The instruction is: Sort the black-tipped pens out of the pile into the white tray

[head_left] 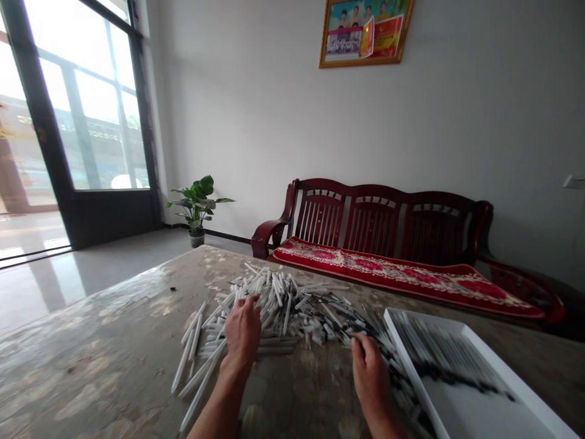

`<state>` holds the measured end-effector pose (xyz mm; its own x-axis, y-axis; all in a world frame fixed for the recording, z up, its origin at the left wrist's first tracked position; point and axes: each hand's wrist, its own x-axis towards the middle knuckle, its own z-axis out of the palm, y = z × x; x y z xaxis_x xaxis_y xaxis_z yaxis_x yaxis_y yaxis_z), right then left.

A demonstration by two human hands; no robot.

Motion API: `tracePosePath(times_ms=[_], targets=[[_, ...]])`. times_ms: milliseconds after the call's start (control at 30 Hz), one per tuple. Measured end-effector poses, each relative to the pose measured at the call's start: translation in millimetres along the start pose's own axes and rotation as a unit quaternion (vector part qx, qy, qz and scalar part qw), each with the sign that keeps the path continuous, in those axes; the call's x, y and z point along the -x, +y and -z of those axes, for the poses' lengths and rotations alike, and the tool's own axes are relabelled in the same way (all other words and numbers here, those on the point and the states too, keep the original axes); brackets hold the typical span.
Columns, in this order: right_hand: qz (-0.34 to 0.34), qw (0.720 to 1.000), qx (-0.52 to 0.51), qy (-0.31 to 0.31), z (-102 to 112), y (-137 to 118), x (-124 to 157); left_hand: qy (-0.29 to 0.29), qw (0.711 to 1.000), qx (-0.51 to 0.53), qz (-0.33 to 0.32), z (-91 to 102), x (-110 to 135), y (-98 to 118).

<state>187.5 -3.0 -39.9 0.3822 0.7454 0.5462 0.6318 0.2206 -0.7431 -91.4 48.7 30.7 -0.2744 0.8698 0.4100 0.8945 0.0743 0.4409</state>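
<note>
Curling at heaped slender sticks [276,286]: left hand [242,330], right hand [372,375]; cannot tell if hands grasp.

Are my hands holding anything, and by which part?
I can't tell: your left hand is at the pile of sticks, your right hand near its edge; blur and overlap hide any hold.

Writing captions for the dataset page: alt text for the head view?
A person's left hand and right hand are at a loose pile of slender white and dark sticks on a patterned table. At right, a white tray holds a row of dark-ended sticks. Behind the table stand a dark-red wooden bench and a potted plant.
</note>
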Motion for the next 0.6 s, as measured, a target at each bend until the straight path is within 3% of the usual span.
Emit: tracePosePath(times_ms=[133,267,400,600], targets=[[-0.028,0.999,-0.015,0.023,3,1,-3,0.051,0.985,0.115,-0.114,-5.7,12,30],[-0.063,0.997,-0.023,0.049,9,2,-7,0.014,0.960,0.207,-0.188,-22.7,31,54],[-0.068,0.996,-0.033,0.040,13,1,-8,-0.030,0.946,0.227,-0.232,-33.8,42,61],[-0.043,0.998,-0.036,0.016,12,-6,-7,-0.014,0.933,0.224,-0.281,-35.9,44,62]])
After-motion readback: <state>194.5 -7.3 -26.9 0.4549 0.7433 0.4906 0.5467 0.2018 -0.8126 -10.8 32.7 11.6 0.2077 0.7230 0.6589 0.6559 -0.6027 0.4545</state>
